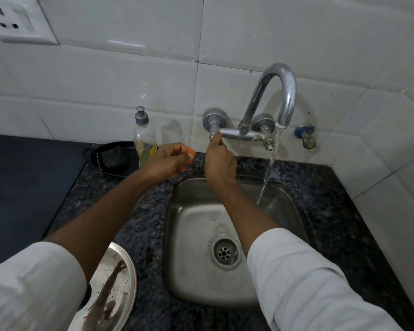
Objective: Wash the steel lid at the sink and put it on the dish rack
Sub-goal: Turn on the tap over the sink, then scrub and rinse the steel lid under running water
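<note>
The steel lid lies on the dark granite counter at the lower left, speckled with reddish stains and partly hidden under my left sleeve. My right hand reaches up and pinches the left tap handle of the wall faucet. Water runs from the spout into the steel sink. My left hand hovers over the counter left of the sink, fingers curled around something small and orange that I cannot make out. No dish rack is in view.
A clear soap bottle with a grey cap stands behind my left hand. A black pan holding a dark scrubber sits to its left. A small blue valve juts from the tiled wall at right. A socket plate is top left.
</note>
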